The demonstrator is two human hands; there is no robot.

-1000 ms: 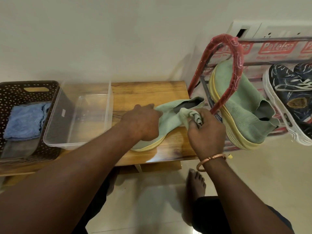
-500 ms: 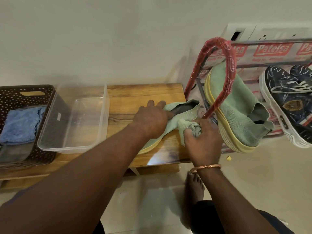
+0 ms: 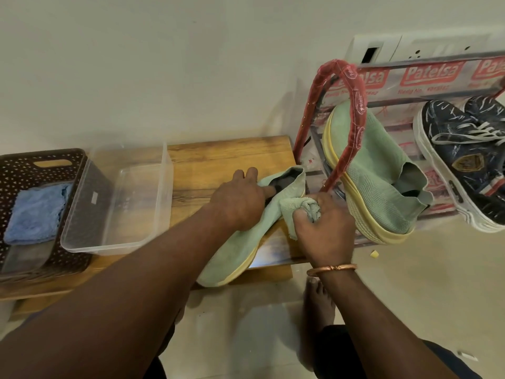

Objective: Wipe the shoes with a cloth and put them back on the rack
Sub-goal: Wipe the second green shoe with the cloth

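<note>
A pale green knit shoe with a yellow sole lies on the wooden bench, its heel toward the rack. My left hand grips it around the collar, thumb inside the opening. My right hand holds a bunched pale green cloth against the shoe's heel side. Its matching shoe leans on the shoe rack, whose red wrapped frame curves in front of it.
A clear plastic tub stands on the bench left of the shoe, and a dark perforated basket holding a blue cloth sits beside it. Dark blue sneakers rest on the rack at right. My bare foot is on the tiled floor below.
The view has shifted a little. My left hand slid up the shoe to its collar, and my right hand moved the cloth along the heel end.
</note>
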